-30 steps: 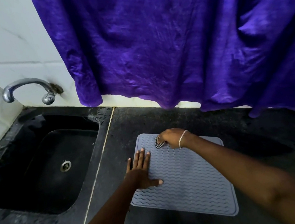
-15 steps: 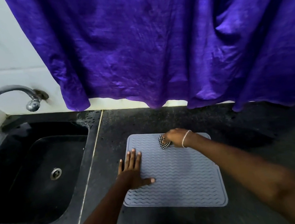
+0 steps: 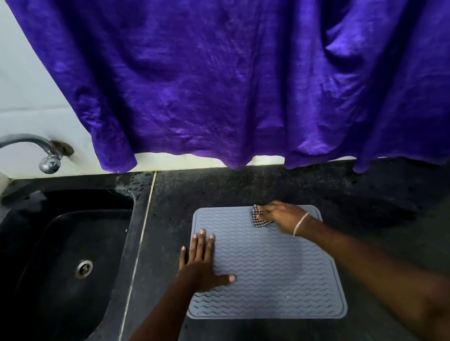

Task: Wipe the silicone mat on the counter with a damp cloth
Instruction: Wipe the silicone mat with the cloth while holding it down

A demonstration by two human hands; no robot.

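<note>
A grey silicone mat (image 3: 270, 272) with a wavy ribbed surface lies flat on the dark counter (image 3: 364, 210). My left hand (image 3: 201, 266) presses flat on the mat's left edge, fingers spread. My right hand (image 3: 283, 215), with a thin bracelet at the wrist, is closed on a small black-and-white checked cloth (image 3: 259, 218). It holds the cloth against the mat near its far edge, right of the middle. Most of the cloth is hidden under the fingers.
A black sink (image 3: 61, 275) with a round drain (image 3: 83, 268) lies left of the mat, past a pale seam in the counter. A chrome tap (image 3: 12, 152) juts from the white tiled wall. A purple curtain (image 3: 248, 68) hangs just above the counter's back edge.
My right hand has slid the cloth to the right along the mat's far edge. My left hand stays pressed on the left edge. The camera view has shifted slightly.
</note>
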